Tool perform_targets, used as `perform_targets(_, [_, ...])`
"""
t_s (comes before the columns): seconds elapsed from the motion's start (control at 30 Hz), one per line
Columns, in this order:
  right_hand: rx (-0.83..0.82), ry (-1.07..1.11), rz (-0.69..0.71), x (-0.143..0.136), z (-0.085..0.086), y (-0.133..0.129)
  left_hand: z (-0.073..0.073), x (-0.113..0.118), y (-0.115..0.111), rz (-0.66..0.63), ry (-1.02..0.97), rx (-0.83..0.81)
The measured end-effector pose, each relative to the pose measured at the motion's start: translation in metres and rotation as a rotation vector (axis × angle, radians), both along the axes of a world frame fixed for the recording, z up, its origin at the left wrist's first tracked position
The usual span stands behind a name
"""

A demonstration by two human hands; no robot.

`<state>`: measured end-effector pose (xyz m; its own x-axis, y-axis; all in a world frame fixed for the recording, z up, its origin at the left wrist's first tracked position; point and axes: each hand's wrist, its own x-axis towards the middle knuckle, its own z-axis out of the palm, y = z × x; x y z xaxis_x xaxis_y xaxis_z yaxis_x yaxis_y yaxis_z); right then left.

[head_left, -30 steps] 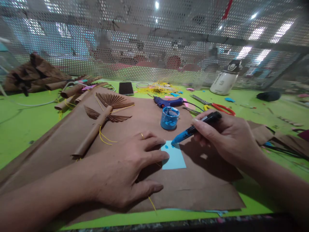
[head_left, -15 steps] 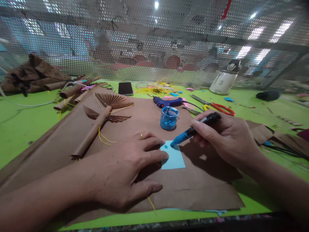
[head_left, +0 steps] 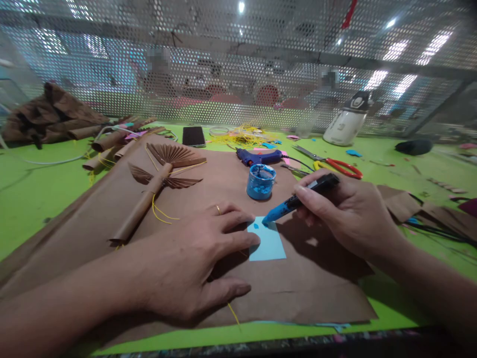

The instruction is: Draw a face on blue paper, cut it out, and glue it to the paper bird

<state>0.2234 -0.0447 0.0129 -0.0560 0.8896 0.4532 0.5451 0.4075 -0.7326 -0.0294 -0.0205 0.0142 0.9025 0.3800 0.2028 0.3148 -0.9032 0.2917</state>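
Observation:
A light-blue square of paper [head_left: 269,243] lies on a large brown paper sheet [head_left: 298,293]. My left hand [head_left: 208,253] rests palm down, fingers apart, with two fingertips on the square's left edge. Between thumb and fingers my right hand [head_left: 331,206] grips a black marker [head_left: 292,203] whose lower end is coated in blue paint. The tip touches the square near its top edge, beside a small blue dab. Just behind stands a small glass jar [head_left: 261,182] smeared with blue paint. To the left lies a brown paper figure [head_left: 156,184] with pleated wings and yellow string.
Behind the jar lies a blue glue gun [head_left: 259,156]; scissors [head_left: 337,166] are to its right. Farther back are a phone [head_left: 194,136], yellow string [head_left: 244,134] and a white bottle [head_left: 346,122]. Rolled paper tubes [head_left: 108,144] lie left. A perforated metal screen [head_left: 223,64] closes the back.
The marker tip has shifted very slightly left on the blue square, and the blue mark beneath it shows more. My left hand stays in place.

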Motion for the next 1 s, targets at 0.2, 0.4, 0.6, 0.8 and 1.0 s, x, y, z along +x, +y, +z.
perform_targets(0.2, [0.003,-0.027,-0.009,-0.0006,0.0014,-0.0013,0.0004,0.0008,0.0005,-0.008,-0.001,-0.002])
perform_targets(0.4, [0.031,-0.026,-0.041,0.0002,0.0023,-0.0009,-0.0001,0.0001,0.0,-0.006,0.004,0.004])
perform_targets(0.6, [0.025,-0.014,-0.035,0.0001,0.0014,-0.0011,-0.0001,-0.0001,0.0004,-0.003,0.011,0.022])
perform_targets(0.8, [0.059,-0.065,-0.003,-0.0002,0.0013,-0.0006,-0.001,0.001,0.0019,-0.016,0.01,0.009])
perform_targets(1.0, [0.103,-0.072,-0.002,0.0009,0.0022,-0.0009,-0.0002,0.0008,0.0004,-0.01,-0.003,0.012])
